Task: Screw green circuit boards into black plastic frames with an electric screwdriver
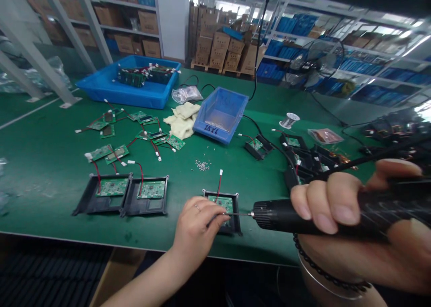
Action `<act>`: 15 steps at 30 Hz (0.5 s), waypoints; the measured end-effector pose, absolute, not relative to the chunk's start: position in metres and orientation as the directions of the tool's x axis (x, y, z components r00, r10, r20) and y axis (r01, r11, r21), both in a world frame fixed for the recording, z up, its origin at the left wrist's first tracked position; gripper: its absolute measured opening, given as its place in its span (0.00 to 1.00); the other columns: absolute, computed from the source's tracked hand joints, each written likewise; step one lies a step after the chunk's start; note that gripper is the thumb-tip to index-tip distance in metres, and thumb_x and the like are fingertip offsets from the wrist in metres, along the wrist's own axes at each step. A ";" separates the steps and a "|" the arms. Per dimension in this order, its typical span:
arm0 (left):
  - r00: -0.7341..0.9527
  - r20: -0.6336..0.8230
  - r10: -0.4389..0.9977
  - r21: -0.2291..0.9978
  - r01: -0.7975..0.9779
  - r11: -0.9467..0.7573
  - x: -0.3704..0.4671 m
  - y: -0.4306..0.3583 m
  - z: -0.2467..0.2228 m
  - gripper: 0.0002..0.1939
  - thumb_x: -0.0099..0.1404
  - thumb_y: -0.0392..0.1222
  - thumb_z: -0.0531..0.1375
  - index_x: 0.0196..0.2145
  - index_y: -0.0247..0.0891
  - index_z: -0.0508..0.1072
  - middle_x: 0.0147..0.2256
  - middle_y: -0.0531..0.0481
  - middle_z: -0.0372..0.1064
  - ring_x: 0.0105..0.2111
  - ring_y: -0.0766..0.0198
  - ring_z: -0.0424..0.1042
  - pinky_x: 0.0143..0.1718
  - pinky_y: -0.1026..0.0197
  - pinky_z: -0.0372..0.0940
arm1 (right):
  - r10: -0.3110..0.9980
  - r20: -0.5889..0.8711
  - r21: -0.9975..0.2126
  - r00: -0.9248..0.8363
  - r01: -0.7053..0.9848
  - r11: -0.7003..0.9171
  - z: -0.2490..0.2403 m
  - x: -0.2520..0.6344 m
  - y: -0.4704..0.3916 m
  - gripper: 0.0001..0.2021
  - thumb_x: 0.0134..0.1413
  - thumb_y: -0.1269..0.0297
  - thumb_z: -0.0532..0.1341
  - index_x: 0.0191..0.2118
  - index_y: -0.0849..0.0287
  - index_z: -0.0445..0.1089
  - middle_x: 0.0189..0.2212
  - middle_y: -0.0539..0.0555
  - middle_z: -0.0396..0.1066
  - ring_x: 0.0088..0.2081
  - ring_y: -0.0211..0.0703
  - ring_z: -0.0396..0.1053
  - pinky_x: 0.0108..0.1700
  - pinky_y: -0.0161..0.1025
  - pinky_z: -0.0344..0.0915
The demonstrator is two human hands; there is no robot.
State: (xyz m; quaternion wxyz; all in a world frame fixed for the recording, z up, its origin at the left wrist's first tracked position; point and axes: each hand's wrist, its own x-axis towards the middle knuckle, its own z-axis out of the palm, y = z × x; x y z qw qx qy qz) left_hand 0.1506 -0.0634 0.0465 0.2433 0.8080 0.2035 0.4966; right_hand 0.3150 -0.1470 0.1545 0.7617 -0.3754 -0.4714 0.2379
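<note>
My right hand is wrapped around a black electric screwdriver, held level with its thin bit pointing left. At the bit's tip, the thumb and fingers of my left hand are pinched together; whatever is between them is too small to make out. Just beneath and behind my left hand lies a black plastic housing with a green circuit board in it, partly hidden. A red-and-black lead with a white plug sticks out from the board. Behind it, small screws are scattered in a loose pile.
Two housings with boards sit at left, below several loose circuit boards. A blue screw bin and yellowish cloths stand behind. Farther back is a blue tray. More housings and a solder spool are at right.
</note>
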 end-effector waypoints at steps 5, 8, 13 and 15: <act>0.498 0.698 0.515 0.500 0.177 -0.848 0.151 -0.062 0.040 0.09 0.73 0.44 0.57 0.41 0.38 0.75 0.34 0.48 0.78 0.35 0.59 0.76 0.38 0.56 0.71 | 0.718 0.547 -0.754 0.431 -0.118 0.646 0.149 0.308 -0.142 0.17 0.55 0.63 0.67 0.50 0.53 0.70 0.22 0.46 0.66 0.20 0.36 0.62 0.24 0.39 0.63; 0.581 0.651 0.488 0.442 0.233 -0.866 0.151 -0.064 0.030 0.16 0.72 0.50 0.56 0.48 0.35 0.73 0.41 0.43 0.78 0.41 0.54 0.76 0.41 0.53 0.72 | 0.712 0.553 -0.777 0.432 -0.040 0.628 0.139 0.306 -0.140 0.17 0.56 0.64 0.67 0.51 0.52 0.70 0.24 0.46 0.68 0.21 0.37 0.64 0.26 0.40 0.66; 0.723 0.550 0.418 0.383 0.227 -0.896 0.150 -0.071 0.012 0.16 0.68 0.50 0.62 0.46 0.35 0.73 0.42 0.44 0.78 0.44 0.52 0.75 0.49 0.47 0.70 | 0.759 0.530 -0.837 0.378 0.085 0.541 0.120 0.310 -0.138 0.17 0.59 0.65 0.66 0.53 0.48 0.68 0.25 0.45 0.69 0.24 0.38 0.67 0.30 0.41 0.70; 0.736 0.533 0.418 0.378 0.235 -0.896 0.149 -0.072 0.008 0.16 0.67 0.49 0.64 0.46 0.35 0.74 0.43 0.44 0.78 0.45 0.51 0.74 0.51 0.46 0.69 | 0.770 0.518 -0.846 0.372 0.093 0.524 0.115 0.312 -0.137 0.18 0.59 0.65 0.65 0.54 0.47 0.67 0.26 0.45 0.69 0.25 0.39 0.68 0.30 0.41 0.70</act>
